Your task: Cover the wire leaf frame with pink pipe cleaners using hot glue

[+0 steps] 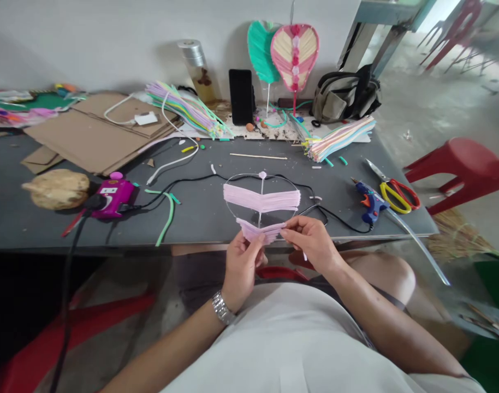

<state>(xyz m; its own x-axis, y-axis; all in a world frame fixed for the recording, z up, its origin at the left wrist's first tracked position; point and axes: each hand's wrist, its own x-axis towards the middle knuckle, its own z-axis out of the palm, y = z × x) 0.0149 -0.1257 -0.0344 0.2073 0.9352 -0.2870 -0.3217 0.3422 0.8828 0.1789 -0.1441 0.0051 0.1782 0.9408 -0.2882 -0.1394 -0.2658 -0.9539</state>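
Both of my hands hold a thin wire loop frame (261,176) above the front edge of the grey table (192,232). A band of pale pink strips (261,198) is wrapped across its upper part, and a smaller pink bunch (260,230) sits lower down. My left hand (241,267), with a steel watch (222,307) on its wrist, pinches the lower pink bunch from below. My right hand (309,242) pinches the same bunch from the right. My fingers hide the bottom of the frame.
On the table lie a blue hot glue gun (370,202), yellow-and-red scissors (399,195), a magenta power strip (112,199), black cables (339,215), cardboard sheets (94,134) and bundles of coloured strips (339,139). Two finished leaf shapes (294,57) stand behind them. A red plastic chair (462,169) stands at right.
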